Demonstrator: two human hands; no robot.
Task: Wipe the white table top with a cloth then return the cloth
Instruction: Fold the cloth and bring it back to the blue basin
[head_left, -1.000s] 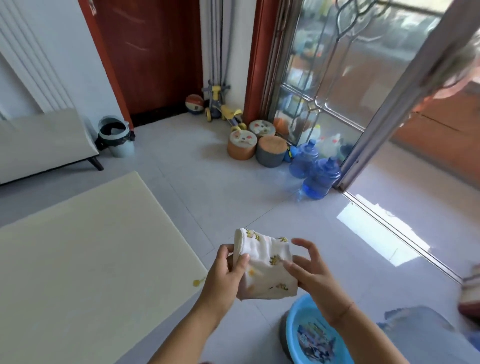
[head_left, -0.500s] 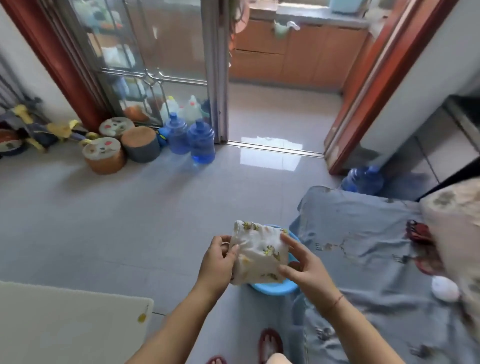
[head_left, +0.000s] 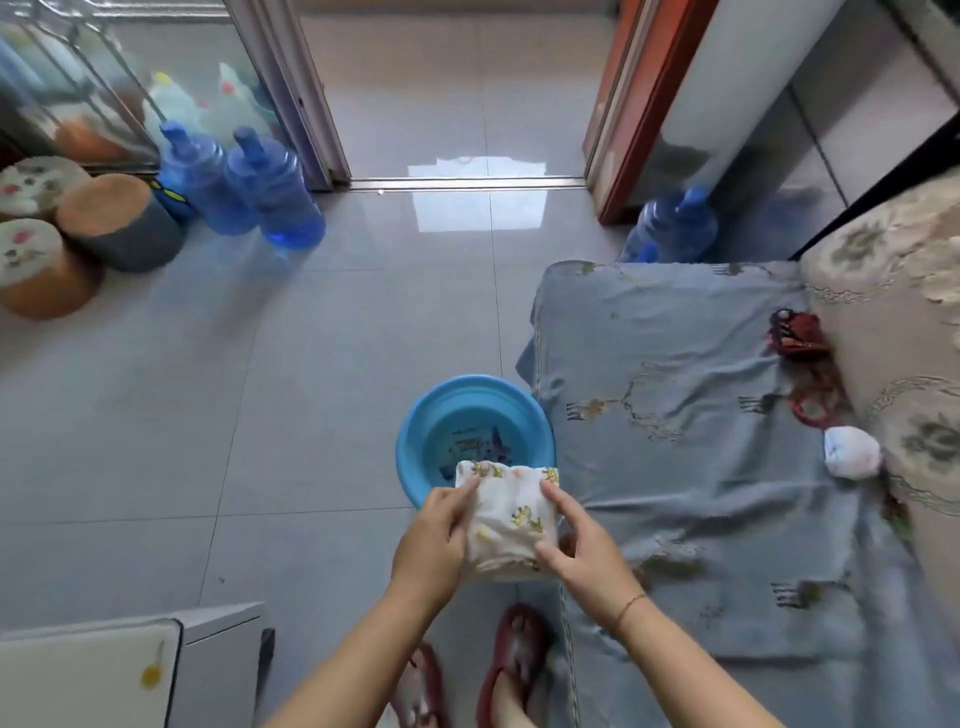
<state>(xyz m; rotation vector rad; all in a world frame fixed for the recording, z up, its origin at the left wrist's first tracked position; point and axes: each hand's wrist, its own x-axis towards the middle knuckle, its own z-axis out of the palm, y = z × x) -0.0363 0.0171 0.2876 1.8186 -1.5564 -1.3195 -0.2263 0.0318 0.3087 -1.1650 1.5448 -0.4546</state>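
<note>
A folded white cloth (head_left: 506, 512) with small yellow prints is held between both hands over the near rim of a blue basin (head_left: 415, 441) on the floor. My left hand (head_left: 434, 535) grips the cloth's left side, and my right hand (head_left: 579, 551) grips its right side. Only a corner of the white table top (head_left: 88, 670) shows, at the bottom left, with a yellow mark near its edge.
A sofa under a blue-grey cover (head_left: 701, 415) runs along the right, with a white bundle (head_left: 852, 452) and red items on it. Blue water jugs (head_left: 270, 192) and round stools (head_left: 119, 223) stand at the left by an open doorway. My slippered feet (head_left: 514, 670) are below.
The view has swung right and down, away from the table toward the basin and sofa. Both hands, still holding the cloth, have come down over the basin's near rim.
</note>
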